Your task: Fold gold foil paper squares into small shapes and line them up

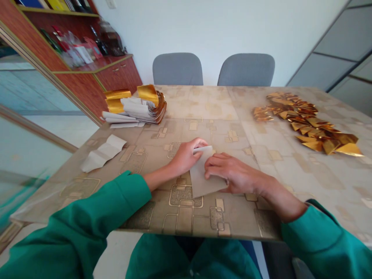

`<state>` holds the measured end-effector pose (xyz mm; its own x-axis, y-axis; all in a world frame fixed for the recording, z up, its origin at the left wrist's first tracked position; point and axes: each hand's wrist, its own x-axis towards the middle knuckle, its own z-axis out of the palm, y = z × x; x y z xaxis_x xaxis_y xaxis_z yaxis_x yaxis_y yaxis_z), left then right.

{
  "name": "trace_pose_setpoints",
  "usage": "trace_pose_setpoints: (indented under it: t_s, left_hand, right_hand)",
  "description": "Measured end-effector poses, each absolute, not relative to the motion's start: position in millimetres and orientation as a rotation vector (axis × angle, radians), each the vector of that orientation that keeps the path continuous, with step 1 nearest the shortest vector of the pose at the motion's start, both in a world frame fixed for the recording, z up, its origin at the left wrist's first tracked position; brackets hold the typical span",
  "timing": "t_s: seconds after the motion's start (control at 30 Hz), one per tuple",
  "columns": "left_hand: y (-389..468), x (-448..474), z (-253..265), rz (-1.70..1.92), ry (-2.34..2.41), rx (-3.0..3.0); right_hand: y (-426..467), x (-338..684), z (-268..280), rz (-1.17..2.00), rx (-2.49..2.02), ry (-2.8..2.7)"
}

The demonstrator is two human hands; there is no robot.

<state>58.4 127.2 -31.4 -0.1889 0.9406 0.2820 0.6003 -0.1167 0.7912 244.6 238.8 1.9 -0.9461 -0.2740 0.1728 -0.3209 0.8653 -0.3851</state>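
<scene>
A folded sheet of whitish paper (200, 180) is held between my two hands, low over the near side of the table (186, 217). My left hand (187, 155) pinches its upper left edge between thumb and fingers. On the paper's right side, my right hand (229, 170) grips with bent fingers over the face and the thumb near the lower right corner. Part of the sheet's right side is hidden behind those fingers. Left of my hands lies another creased pale sheet (103, 153), flat on the tablecloth and apart from them.
At the back left sits a stack of bent gold-and-white paper sheets (139, 108). Folded gold foil pieces (314, 124) form a long heap at the right. Two grey chairs (177, 69) stand beyond the far edge. A wooden cabinet (116, 73) is at the left.
</scene>
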Motion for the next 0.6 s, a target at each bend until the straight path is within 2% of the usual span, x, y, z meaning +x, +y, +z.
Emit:
trace_pose_setpoints:
  t_s: [0.13,0.23,0.37,0.53,0.6]
  left_hand:
    - [109.9,65.0,-26.0,1.244,1.877,1.834]
    - [89.4,65.5,-20.8,1.014,1.989,2.219]
    - [68.3,67.1,-23.3,0.805,1.876,2.339]
    - [62.5,73.7,-29.3,0.809,1.706,2.4]
    - [62.0,75.8,-29.4,0.833,1.676,2.379]
  right_hand:
    - [234.9,244.4,4.7,0.871,0.465,-2.938]
    - [235.0,246.3,9.0,1.015,0.394,-2.929]
    - [238.1,251.7,11.7,1.118,0.303,-2.947]
    - [244.1,254.2,7.7,1.294,0.202,-2.939]
    - [246.1,252.7,4.4,1.273,0.117,-2.913]
